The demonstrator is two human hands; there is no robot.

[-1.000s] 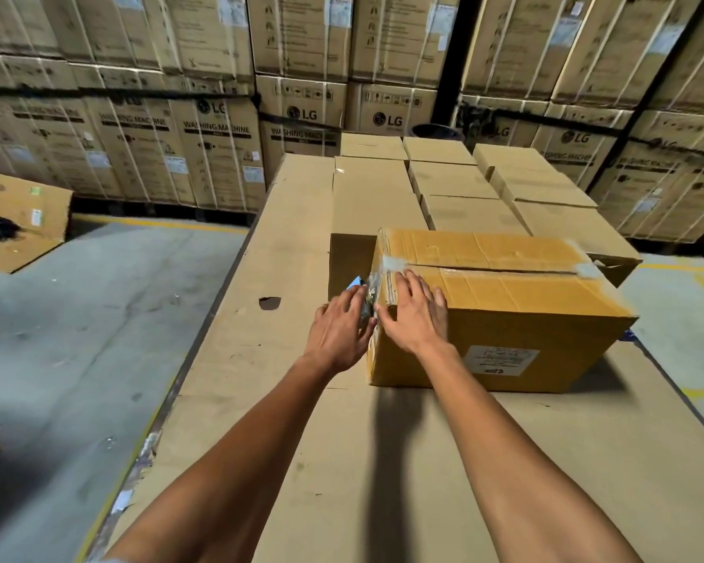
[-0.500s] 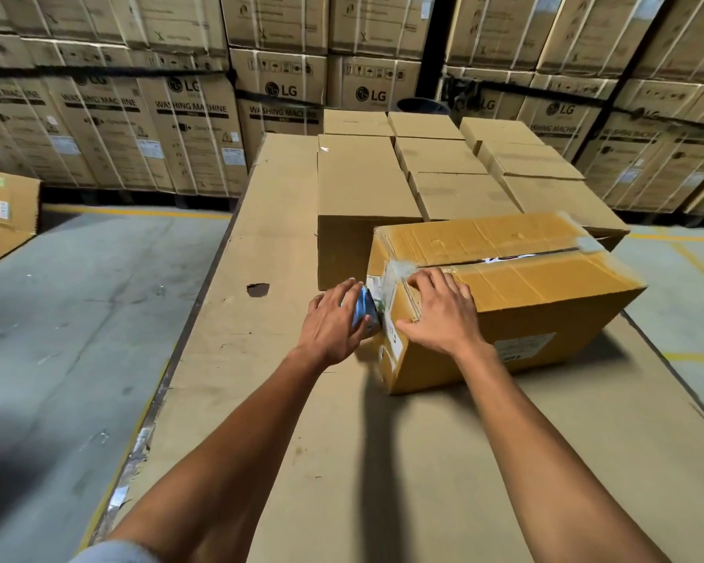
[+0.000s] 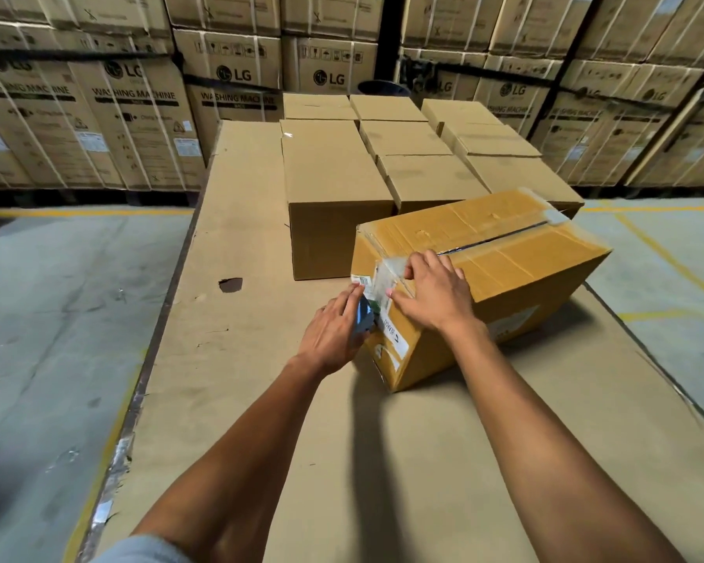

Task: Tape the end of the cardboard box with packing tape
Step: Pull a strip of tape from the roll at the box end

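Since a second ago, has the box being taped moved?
Yes. The cardboard box has turned, its far end swinging toward the plain boxes behind, near end facing the hands.

Yellow-brown cardboard box (image 3: 525, 262), clear glossy tape (image 3: 385, 274), blue tape dispenser (image 3: 364, 314).

Yellow-brown cardboard box (image 3: 517, 253) askew on the cardboard surface, clear packing tape (image 3: 385, 274) over its near end.

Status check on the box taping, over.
Left hand gripping tape roll at box end. Right hand flat, pressing tape strip over corner. Top seam not yet closed. Nothing in the way.
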